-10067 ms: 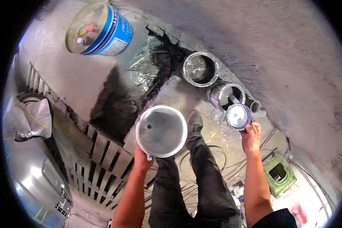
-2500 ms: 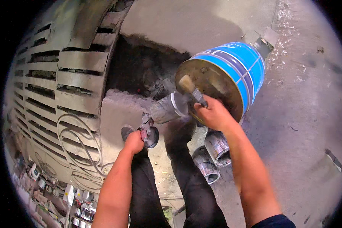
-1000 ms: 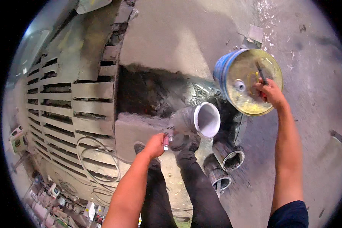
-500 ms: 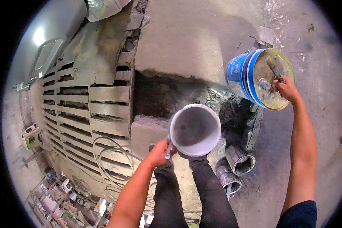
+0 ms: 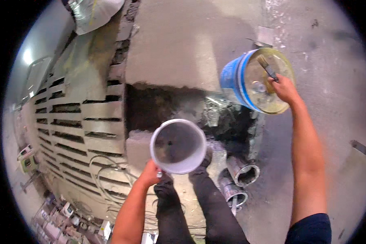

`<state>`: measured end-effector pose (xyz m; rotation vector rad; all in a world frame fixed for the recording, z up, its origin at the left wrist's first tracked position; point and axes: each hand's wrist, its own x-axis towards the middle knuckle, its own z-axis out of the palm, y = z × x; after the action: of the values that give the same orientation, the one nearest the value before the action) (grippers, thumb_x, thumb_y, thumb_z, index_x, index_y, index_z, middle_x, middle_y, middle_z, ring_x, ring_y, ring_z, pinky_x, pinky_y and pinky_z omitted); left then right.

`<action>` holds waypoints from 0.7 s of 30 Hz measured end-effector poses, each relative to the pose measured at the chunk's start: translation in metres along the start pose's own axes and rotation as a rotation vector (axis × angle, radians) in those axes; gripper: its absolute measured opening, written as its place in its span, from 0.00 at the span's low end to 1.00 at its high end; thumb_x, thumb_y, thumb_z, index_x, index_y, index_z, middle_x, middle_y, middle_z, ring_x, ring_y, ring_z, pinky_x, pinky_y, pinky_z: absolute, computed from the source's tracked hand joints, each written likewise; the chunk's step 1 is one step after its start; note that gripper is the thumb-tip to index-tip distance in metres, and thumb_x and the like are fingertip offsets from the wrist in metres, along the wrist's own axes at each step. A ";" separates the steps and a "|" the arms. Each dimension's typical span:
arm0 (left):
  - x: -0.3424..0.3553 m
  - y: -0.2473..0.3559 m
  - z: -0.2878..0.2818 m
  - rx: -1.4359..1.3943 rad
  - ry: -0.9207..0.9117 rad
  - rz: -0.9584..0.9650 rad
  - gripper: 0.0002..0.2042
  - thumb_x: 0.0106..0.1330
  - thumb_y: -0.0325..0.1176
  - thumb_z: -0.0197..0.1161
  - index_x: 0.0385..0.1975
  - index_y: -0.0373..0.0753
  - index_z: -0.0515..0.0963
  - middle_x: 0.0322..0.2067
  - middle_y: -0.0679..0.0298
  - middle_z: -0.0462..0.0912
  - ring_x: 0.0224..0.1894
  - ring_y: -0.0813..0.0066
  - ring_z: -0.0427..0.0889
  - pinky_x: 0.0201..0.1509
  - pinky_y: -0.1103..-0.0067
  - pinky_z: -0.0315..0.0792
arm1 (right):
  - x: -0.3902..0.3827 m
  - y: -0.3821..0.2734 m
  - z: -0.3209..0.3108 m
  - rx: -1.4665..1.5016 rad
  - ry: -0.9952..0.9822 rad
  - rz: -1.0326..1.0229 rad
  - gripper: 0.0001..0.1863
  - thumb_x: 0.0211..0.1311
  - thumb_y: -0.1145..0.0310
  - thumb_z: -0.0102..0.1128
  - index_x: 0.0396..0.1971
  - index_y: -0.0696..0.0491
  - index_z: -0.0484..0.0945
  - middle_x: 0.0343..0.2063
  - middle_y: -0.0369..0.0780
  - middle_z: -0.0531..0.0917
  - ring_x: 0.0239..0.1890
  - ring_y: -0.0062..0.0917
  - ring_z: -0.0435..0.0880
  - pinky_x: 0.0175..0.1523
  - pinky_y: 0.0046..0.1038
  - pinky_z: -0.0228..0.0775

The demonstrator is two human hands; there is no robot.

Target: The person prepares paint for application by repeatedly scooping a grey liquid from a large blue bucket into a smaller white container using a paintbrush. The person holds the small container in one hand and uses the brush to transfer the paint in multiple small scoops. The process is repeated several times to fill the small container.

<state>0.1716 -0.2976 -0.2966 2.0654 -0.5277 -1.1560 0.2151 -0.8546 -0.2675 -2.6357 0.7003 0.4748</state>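
My left hand (image 5: 151, 174) is closed on the near left edge of a white bucket (image 5: 199, 140), which hangs in front of my legs with its mouth facing up at me. Its inside is greyish with dark spots, and a small metal piece shows by my fingers. My right hand (image 5: 284, 88) grips the dark handle of a paintbrush (image 5: 264, 63). The brush's tan bristles point away from me, over the yellowish stained lid of a blue drum (image 5: 232, 75). Whether the brush touches the lid, I cannot tell.
Two open metal cans (image 5: 248, 173) lie on their sides right of my feet. Beyond the white bucket is a dark pit (image 5: 150, 103) in the concrete. A slotted floor grate (image 5: 69, 136) and looped hose (image 5: 94, 173) are on the left. Cluttered items (image 5: 65, 219) fill the lower left.
The white bucket has shifted left and slightly nearer in the view, as have the surroundings leftward. My right hand still holds the paintbrush over the drum lid.
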 end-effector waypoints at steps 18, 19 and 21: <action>-0.021 -0.001 -0.006 -0.147 0.049 -0.072 0.18 0.49 0.22 0.60 0.43 0.32 0.74 0.40 0.56 0.80 0.43 0.67 0.77 0.49 0.74 0.71 | -0.030 -0.038 0.018 -0.039 -0.073 -0.209 0.27 0.58 0.73 0.54 0.59 0.56 0.62 0.52 0.55 0.66 0.53 0.51 0.70 0.58 0.40 0.65; -0.025 -0.004 -0.004 -0.141 0.042 -0.091 0.18 0.49 0.22 0.61 0.43 0.32 0.74 0.40 0.57 0.80 0.43 0.67 0.77 0.49 0.74 0.71 | -0.029 -0.037 0.016 -0.026 -0.056 -0.240 0.27 0.58 0.73 0.53 0.59 0.56 0.62 0.52 0.55 0.66 0.53 0.51 0.70 0.58 0.40 0.65; -0.030 -0.025 0.001 -0.149 0.078 -0.043 0.19 0.48 0.22 0.62 0.43 0.33 0.74 0.41 0.57 0.80 0.44 0.67 0.77 0.49 0.74 0.70 | -0.025 -0.034 0.012 -0.004 -0.023 -0.306 0.27 0.57 0.75 0.53 0.59 0.56 0.63 0.50 0.54 0.68 0.53 0.50 0.71 0.58 0.40 0.64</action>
<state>0.1550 -0.2622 -0.2982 1.9932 -0.3501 -1.1000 0.2094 -0.8118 -0.2586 -2.6715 0.2803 0.4160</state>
